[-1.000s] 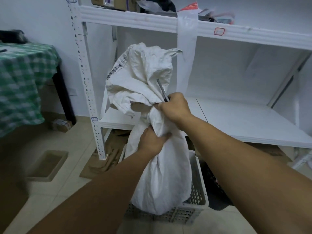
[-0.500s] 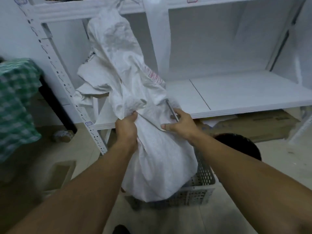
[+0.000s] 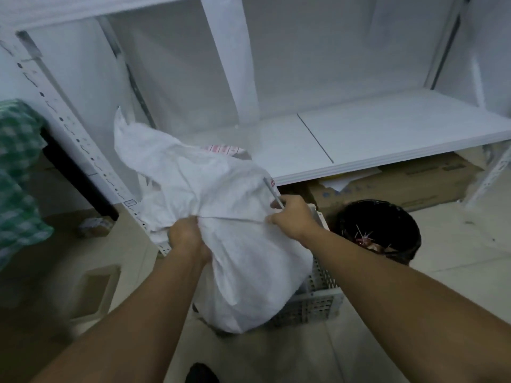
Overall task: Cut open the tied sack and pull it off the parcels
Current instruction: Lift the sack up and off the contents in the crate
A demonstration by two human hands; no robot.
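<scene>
Sack [image 3: 243,258] front and centre, white and woven, sitting in a pale slotted crate [image 3: 318,297] on the floor, just in front of the white shelf [image 3: 387,134]. Left hand [image 3: 188,239] is bunched tight on a fistful of the fabric at the sack's left side, fingers closed right into the folds. Right hand [image 3: 293,217] pinches the cloth on the right, closed on it, and a thin grey blade [image 3: 272,190] sticks up and away from the same grip (whether knife or scissors, I cannot tell). Between the two hands the fabric is pulled into one taut crease. Above that line the loose top of the sack flops back toward the shelf, red print showing on its far edge. Below it, the body bulges round and full; the parcels are hidden inside. Moving outward: a black bin [image 3: 378,228] stands just right of the crate, flattened cardboard [image 3: 401,181] lies under the shelf behind it, and a green checked cloth [image 3: 16,175] hangs at the far left.
</scene>
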